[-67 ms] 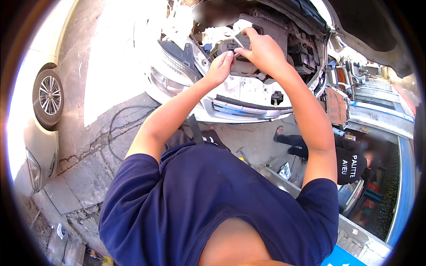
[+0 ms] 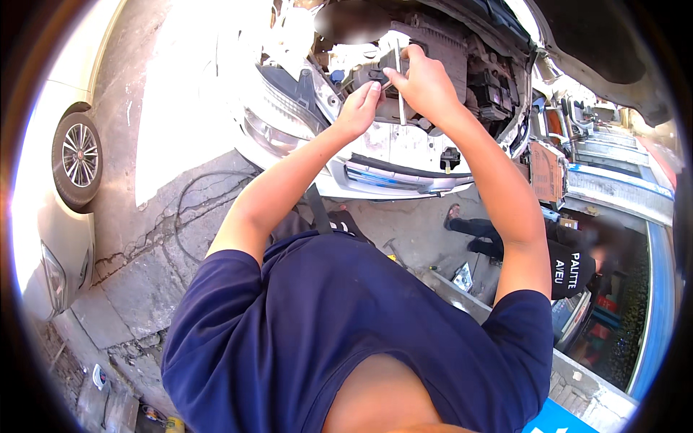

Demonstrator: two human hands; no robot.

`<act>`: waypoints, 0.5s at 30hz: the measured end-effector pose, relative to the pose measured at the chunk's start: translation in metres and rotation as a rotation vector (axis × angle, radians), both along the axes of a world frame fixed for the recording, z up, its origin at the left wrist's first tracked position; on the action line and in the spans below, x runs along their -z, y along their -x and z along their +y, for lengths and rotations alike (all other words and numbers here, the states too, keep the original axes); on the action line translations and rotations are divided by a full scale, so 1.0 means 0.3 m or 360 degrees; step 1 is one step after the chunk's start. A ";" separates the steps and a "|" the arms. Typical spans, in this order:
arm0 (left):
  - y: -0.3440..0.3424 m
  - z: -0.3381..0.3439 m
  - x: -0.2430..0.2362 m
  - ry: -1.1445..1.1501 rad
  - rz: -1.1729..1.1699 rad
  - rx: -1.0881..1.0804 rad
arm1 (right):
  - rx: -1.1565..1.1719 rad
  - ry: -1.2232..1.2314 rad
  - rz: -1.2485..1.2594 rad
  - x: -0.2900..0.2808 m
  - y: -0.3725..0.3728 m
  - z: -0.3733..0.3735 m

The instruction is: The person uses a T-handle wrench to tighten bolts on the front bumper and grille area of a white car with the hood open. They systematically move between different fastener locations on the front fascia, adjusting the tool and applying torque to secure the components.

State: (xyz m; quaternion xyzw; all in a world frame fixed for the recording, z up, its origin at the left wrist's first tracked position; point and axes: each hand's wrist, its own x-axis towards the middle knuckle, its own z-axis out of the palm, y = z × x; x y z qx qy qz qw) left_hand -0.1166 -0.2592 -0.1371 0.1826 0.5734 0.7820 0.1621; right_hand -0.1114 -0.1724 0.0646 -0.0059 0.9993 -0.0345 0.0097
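Head view shows a metal rod (image 2: 401, 101) at one o'clock over the engine bay (image 2: 446, 52), gripped near its middle, a sensible hold for something probably light, stiff and smooth, by the right hand (image 2: 427, 83), while I cannot tell whether the left hand (image 2: 358, 112) grips anything.

Navy-blue shirt (image 2: 361, 303), short loose sleeves (image 2: 209, 310), rounded neckline (image 2: 379, 351), softly creased cloth, bare forearms (image 2: 292, 167), bare hands (image 2: 427, 85)
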 end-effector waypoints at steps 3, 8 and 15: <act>-0.001 0.018 0.003 0.0047 0.0183 -0.0152 | -0.0012 -0.0227 0.0066 -0.033 -0.006 0.002; 0.007 0.018 -0.024 0.0099 0.0222 -0.0077 | -0.0708 -0.0537 -0.0132 -0.111 -0.013 0.088; -0.072 0.044 -0.031 0.0187 0.0494 -0.0320 | 0.0090 -0.0497 -0.0442 -0.038 -0.010 0.044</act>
